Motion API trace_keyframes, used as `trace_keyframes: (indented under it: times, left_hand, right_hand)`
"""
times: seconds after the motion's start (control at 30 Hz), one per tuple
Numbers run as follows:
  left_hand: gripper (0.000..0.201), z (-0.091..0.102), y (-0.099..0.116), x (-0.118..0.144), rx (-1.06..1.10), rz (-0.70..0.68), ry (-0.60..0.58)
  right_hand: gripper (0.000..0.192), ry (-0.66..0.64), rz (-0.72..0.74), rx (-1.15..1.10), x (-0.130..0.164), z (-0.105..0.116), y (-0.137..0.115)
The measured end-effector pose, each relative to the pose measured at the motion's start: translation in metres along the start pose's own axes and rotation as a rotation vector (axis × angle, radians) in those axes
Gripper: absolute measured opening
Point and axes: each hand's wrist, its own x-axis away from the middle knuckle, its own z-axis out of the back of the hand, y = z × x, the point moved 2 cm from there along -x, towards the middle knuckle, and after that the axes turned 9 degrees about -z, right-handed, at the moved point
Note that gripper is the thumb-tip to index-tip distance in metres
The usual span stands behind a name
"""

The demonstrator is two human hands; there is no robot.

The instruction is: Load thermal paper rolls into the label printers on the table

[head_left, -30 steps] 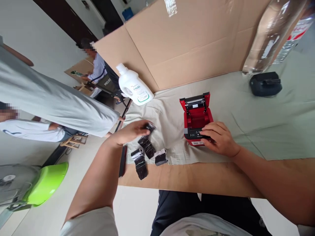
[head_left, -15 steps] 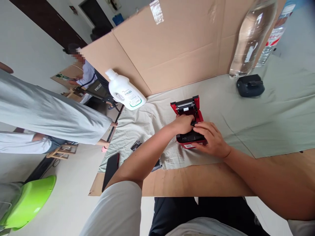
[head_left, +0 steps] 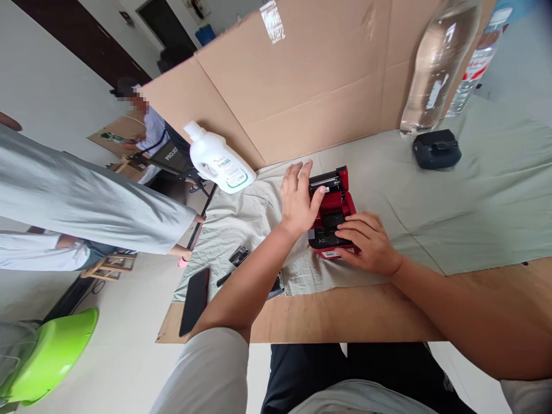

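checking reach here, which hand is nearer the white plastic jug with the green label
Left. The left hand is open at the red printer's left edge, on the side toward the white plastic jug. The right hand rests on the printer's front, farther off.

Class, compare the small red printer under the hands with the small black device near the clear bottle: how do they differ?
The small red printer has its lid raised; the small black device looks closed. Both hands, left hand and right hand, touch the red printer; the black device lies untouched. Both sit on the pale green cloth.

Both forearms reach forward: left hand open, fingers spread flat; right hand curled, palm down
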Motion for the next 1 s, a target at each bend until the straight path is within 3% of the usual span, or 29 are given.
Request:
trace_keyframes:
  times: [0.1, 0.27, 0.4, 0.5, 0.57, 0.8, 0.93, 1.0]
  left_hand:
    - [0.075, 0.003, 0.004, 0.016, 0.057, 0.023, -0.063]
    - [0.072, 0.012, 0.036, 0.065, 0.157, 0.013, -0.099]
    - [0.068, 0.004, 0.046, 0.092, 0.183, 0.073, -0.104]
    - [0.076, -0.008, 0.044, 0.101, 0.170, 0.111, -0.054]
    - [0.082, -0.014, 0.042, 0.104, 0.168, 0.140, -0.026]
    - [0.076, -0.023, 0.037, 0.108, 0.180, 0.194, 0.033]
    - [0.065, -0.025, 0.037, 0.113, 0.248, 0.110, 0.120]
    - [0.066, -0.028, 0.033, 0.118, 0.329, 0.160, 0.183]
  right_hand:
    - [0.022, 0.051, 0.009, 0.031, 0.000, 0.001, 0.000]
    - [0.026, 0.016, -0.063, 0.073, 0.003, 0.000, 0.003]
    - [0.054, -0.015, -0.170, 0.045, 0.006, -0.002, 0.010]
    - [0.075, -0.067, -0.193, 0.017, 0.005, -0.004, 0.014]
    - [0.079, -0.083, -0.195, 0.031, 0.003, -0.004, 0.016]
    - [0.070, -0.016, -0.124, 0.051, -0.002, -0.001, 0.017]
    - [0.071, -0.052, -0.175, 0.031, 0.001, -0.003, 0.021]
    - [0.068, -0.078, -0.195, -0.037, 0.005, -0.004, 0.026]
